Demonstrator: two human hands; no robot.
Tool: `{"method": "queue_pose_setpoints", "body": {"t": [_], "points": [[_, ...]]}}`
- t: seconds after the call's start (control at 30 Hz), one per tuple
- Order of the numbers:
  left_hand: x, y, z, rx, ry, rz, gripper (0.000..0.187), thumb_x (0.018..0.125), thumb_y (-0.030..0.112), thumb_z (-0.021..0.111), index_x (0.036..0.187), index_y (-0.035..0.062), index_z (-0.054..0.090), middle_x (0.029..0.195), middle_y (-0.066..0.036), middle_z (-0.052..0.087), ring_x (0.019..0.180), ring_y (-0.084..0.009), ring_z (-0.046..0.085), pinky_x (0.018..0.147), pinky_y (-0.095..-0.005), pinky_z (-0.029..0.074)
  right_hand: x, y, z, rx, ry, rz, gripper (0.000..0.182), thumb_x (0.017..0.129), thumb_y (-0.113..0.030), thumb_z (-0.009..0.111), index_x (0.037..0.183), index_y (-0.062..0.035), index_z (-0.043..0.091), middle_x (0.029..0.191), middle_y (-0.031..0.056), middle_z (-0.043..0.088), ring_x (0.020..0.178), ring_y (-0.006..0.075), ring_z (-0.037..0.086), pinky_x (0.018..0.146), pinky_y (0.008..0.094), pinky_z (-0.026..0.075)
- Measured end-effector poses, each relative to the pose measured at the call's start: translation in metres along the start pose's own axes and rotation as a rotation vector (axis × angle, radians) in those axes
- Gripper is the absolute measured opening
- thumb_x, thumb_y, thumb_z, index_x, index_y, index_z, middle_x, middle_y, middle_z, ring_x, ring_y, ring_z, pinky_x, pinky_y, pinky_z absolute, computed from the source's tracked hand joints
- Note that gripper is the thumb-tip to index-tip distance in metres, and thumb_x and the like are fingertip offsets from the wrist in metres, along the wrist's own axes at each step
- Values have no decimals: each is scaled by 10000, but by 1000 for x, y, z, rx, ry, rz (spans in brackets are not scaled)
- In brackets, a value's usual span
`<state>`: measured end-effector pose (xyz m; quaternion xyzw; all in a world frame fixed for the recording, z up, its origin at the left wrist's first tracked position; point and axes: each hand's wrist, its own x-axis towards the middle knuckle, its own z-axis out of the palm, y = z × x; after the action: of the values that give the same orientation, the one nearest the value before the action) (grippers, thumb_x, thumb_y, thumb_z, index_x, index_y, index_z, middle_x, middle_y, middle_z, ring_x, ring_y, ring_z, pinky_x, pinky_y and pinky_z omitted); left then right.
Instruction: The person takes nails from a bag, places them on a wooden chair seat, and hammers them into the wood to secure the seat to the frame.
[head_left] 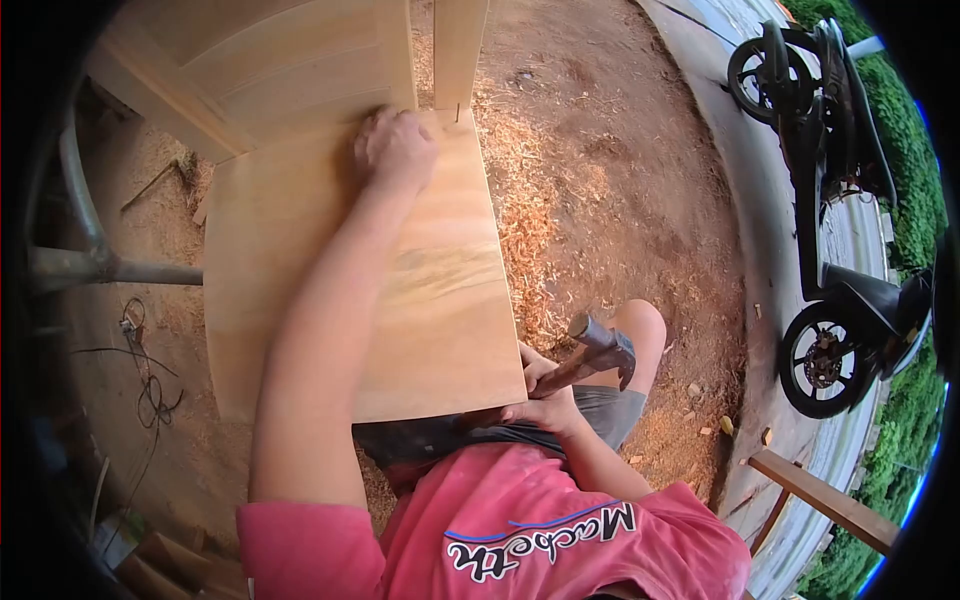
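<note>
A pale wooden seat panel (440, 330) lies in front of me, joined at its far edge to an upright slatted wooden frame (300, 60). My left hand (395, 150) rests on the panel near that frame, its fingers curled; whatever they may hold is hidden. To its right, a nail (458, 113) stands up at the panel's far right corner, beside a wooden post (458, 50). Near the panel's close right corner, my right hand (548, 400) is wrapped round the handle of a claw hammer (603, 347), whose head points away from the panel.
Wood shavings (525, 230) cover the dirt ground right of the panel. A metal pipe frame (120, 268) and a tangled cable (152, 400) are at the left. A motorbike (820, 200) is at the far right, above a wooden beam (825, 500).
</note>
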<state>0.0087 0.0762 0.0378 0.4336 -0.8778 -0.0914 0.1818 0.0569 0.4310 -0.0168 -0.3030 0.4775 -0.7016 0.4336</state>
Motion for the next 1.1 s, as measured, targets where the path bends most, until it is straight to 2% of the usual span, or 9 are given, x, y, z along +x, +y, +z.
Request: {"method": "queue_pose_setpoints", "body": {"t": [0.3,0.4,0.53,0.63,0.7,0.77,0.83,1.0,1.1], "points": [[-1,-4,1,-4,47,34,235,860,204,563,872,47,737,1079,-145,677,1044,-330,629,931,-454,492,-1,10,-27,-259,-152,-64,462,673,-149,935,854,-114,512,1323,198,516,1292,363,475,1025,472,394],[1,-6,2,-32,52,-6,259,883,221,522,898,40,707,1134,-122,663,1098,-345,602,961,-472,473,8,-18,-18,-103,-163,21,441,689,-149,925,864,-99,523,1350,185,481,1310,367,464,1064,489,381],[2,-5,8,-40,89,-6,250,878,231,535,884,53,711,1106,-113,666,1085,-332,607,969,-470,463,18,-40,-44,-313,-219,-55,331,814,-214,836,806,-78,535,1363,186,459,1237,326,503,1053,477,400],[1,-4,11,-74,120,-8,242,865,226,556,871,54,726,1081,-125,670,1074,-327,611,978,-468,455,48,-72,-66,-201,-102,-28,299,901,-247,752,827,-55,534,921,116,629,926,234,627,885,418,509],[0,-5,10,-81,132,8,235,854,216,573,862,50,738,1062,-139,674,1065,-328,613,980,-465,452,96,-129,-54,-229,-75,-156,286,907,-217,744,899,-49,512,806,79,619,806,202,631,780,363,528],[1,-5,12,-81,161,22,242,854,223,577,851,41,736,1052,-143,672,1068,-327,611,976,-470,451,133,-193,-28,-135,-108,-273,331,908,-178,735,1081,-12,505,855,78,622,813,175,619,758,313,512],[-5,-4,17,-80,130,8,241,852,227,572,840,46,730,1055,-129,670,1071,-323,611,976,-474,453,141,-229,7,-441,67,-267,502,917,-145,717,1291,26,430,884,66,613,782,138,599,738,276,499],[-1,-3,9,-37,164,5,235,843,228,577,813,49,727,1019,-133,682,1019,-324,626,924,-479,477,134,-184,-31,-794,166,-80,588,936,-21,633,1475,-14,400,892,25,567,732,76,542,640,252,466],[2,-5,17,-56,173,2,242,848,235,575,815,51,729,1015,-137,682,1005,-322,632,918,-473,481,145,-196,-24,-902,103,131,659,919,-24,621,1521,-44,353,1003,114,654,825,169,635,761,320,506]]}}
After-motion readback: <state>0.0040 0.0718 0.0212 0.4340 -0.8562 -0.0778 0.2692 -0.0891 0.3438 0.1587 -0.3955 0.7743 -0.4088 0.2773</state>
